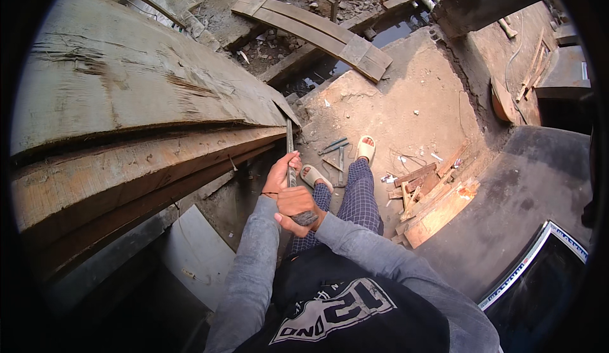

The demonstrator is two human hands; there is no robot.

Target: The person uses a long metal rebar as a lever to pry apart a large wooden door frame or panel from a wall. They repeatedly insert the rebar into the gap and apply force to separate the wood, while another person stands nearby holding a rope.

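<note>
Both my hands are closed around a long grey metal bar point(290, 140), one above the other. My left hand point(277, 175) grips it higher up, towards the far end. Nearer my body, my right hand point(297, 204) wraps the thick, dark lower end. The bar's far tip is at the corner of a worn plywood sheet point(146, 80), where the sheet meets the timber point(158, 162) beneath it. I cannot tell whether the tip is wedged in between. A dark gap shows between sheet and timber along part of the edge.
Dark hand tools point(341, 166) lie on the concrete floor point(406, 105) by my sandalled feet. A pile of broken wood pieces point(434, 194) lies to the right. Planks point(311, 32) span a water-filled ditch point(396, 32) ahead. A black panel with a light border point(539, 289) is at the lower right.
</note>
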